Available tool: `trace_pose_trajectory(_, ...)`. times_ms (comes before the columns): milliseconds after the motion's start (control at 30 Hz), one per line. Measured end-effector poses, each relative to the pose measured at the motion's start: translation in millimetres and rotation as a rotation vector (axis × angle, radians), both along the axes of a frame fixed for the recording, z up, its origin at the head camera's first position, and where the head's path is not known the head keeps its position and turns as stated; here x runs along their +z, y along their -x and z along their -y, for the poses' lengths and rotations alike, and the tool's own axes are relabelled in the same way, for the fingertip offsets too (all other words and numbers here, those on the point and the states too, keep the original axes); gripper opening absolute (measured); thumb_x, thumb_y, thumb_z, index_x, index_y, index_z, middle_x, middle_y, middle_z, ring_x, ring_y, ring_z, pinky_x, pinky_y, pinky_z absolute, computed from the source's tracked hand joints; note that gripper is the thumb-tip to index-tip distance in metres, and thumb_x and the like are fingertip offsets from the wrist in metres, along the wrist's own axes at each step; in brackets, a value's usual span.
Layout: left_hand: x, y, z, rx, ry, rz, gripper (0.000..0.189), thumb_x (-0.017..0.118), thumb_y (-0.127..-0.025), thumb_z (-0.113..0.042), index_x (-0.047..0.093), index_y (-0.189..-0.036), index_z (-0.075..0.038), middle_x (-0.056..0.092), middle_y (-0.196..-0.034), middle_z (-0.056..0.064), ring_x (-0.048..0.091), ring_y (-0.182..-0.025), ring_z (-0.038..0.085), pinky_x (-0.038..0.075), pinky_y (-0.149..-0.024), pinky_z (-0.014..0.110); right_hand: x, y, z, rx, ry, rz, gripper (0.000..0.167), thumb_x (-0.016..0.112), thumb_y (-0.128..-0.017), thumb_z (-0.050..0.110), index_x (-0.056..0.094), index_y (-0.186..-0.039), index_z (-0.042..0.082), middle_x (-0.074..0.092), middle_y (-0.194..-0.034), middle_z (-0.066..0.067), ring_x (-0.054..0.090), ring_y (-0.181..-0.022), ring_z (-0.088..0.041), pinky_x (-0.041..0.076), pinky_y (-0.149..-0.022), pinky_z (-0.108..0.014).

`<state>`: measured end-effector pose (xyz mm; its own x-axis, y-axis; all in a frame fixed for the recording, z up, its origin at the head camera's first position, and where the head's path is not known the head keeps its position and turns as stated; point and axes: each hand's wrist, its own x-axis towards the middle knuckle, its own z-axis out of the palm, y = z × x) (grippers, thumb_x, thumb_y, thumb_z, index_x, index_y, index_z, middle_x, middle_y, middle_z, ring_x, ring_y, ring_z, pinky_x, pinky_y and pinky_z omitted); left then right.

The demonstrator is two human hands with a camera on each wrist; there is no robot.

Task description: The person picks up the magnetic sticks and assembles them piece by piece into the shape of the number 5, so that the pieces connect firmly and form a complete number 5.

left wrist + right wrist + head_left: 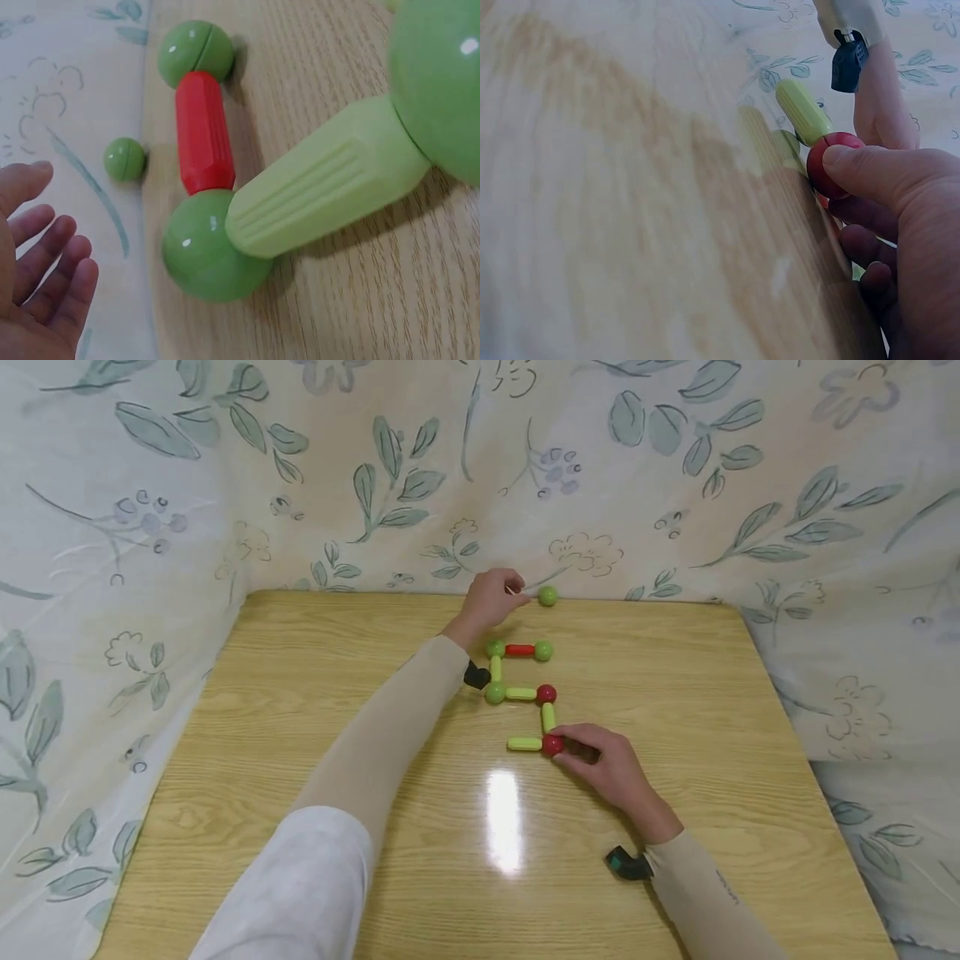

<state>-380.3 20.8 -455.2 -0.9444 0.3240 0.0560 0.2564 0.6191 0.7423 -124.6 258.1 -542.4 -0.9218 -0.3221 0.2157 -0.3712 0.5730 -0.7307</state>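
Observation:
A zigzag chain of toy balls and rods lies on the table. Its near end has a red ball (552, 745) joined to a yellow-green rod (524, 744) pointing left. My right hand (615, 768) pinches that red ball between thumb and fingers. Further back come another red ball (547, 694), green balls and, at the far end, a red rod (520, 650) with a green ball (543, 651) on its right. At the table's back edge sits a loose green ball (547, 597). My left hand (491, 599), empty with fingers loosely bent, reaches just left of it.
The wooden table (300, 760) ends at the back against a hanging leaf-patterned cloth (480, 468), which also flanks both sides. A dark wrist-camera mount (628, 863) juts from the right sleeve. My left forearm (390, 727) crosses the table left of the chain.

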Motion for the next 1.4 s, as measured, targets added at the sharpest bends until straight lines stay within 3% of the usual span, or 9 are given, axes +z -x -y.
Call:
trace_pose_trajectory(333, -10.1, 13.4, -20.3, 0.025, -0.019, -0.01, 0.03, 0.076, -0.105, -0.024, 0.073, -0.127, -0.004, 0.069, -0.123, 0.006, 0.062, -0.11, 0.02, 0.05, -0.098, 0.029, 1.1, 0.2, -2.6, 0.003, 0.005, -0.015, 0.038, 0.09, -0.093, 0.016, 0.08, -0.129, 0.024, 0.076, -0.12, 0.008, 0.069, -0.096, -0.012, 0.058, -0.082, -0.03)
trace_pose_trajectory(667, -16.9, 16.1, -40.3, 0.033, -0.026, -0.003, 0.029, 0.077, -0.103, -0.018, 0.073, -0.128, -0.005, 0.069, -0.127, 0.008, 0.062, -0.115, 0.021, 0.049, -0.102, 0.031, -1.8, -4.8, -5.5, -0.013, -0.015, -0.004, 0.039, 0.091, -0.092, 0.018, 0.08, -0.129, 0.026, 0.076, -0.123, 0.009, 0.068, -0.1, -0.011, 0.059, -0.083, -0.033)
trace_pose_trajectory(867, -22.9, 20.0, -47.3, 0.063, 0.035, 0.005, 0.034, 0.08, -0.103, -0.024, 0.071, -0.133, -0.009, 0.069, -0.13, 0.006, 0.061, -0.119, 0.02, 0.049, -0.103, 0.031, -4.1, -1.9, -6.4, 0.013, 0.001, -0.024, 0.039, 0.091, -0.092, 0.018, 0.08, -0.129, 0.025, 0.076, -0.123, 0.009, 0.069, -0.101, -0.011, 0.059, -0.084, -0.032)
trace_pose_trajectory(1100, -28.6, 26.2, -52.9, 0.049, 0.052, -0.004, 0.041, 0.081, -0.102, -0.02, 0.071, -0.141, -0.014, 0.07, -0.134, 0.004, 0.063, -0.123, 0.018, 0.049, -0.104, 0.03, -4.6, -1.3, -6.9, 0.02, 0.008, -0.043, 0.038, 0.09, -0.093, 0.019, 0.08, -0.129, 0.024, 0.076, -0.123, 0.009, 0.07, -0.104, -0.011, 0.059, -0.085, -0.032)
trace_pose_trajectory(1400, -32.8, 29.9, -58.2, 0.046, 0.078, -0.03, 0.043, 0.082, -0.101, -0.019, 0.07, -0.142, -0.011, 0.071, -0.128, 0.004, 0.063, -0.119, 0.018, 0.048, -0.105, 0.029, -7.2, -1.1, -8.0, 0.026, 0.018, -0.053, 0.037, 0.09, -0.093, 0.017, 0.081, -0.128, 0.025, 0.076, -0.122, 0.009, 0.069, -0.101, -0.011, 0.058, -0.082, -0.03)
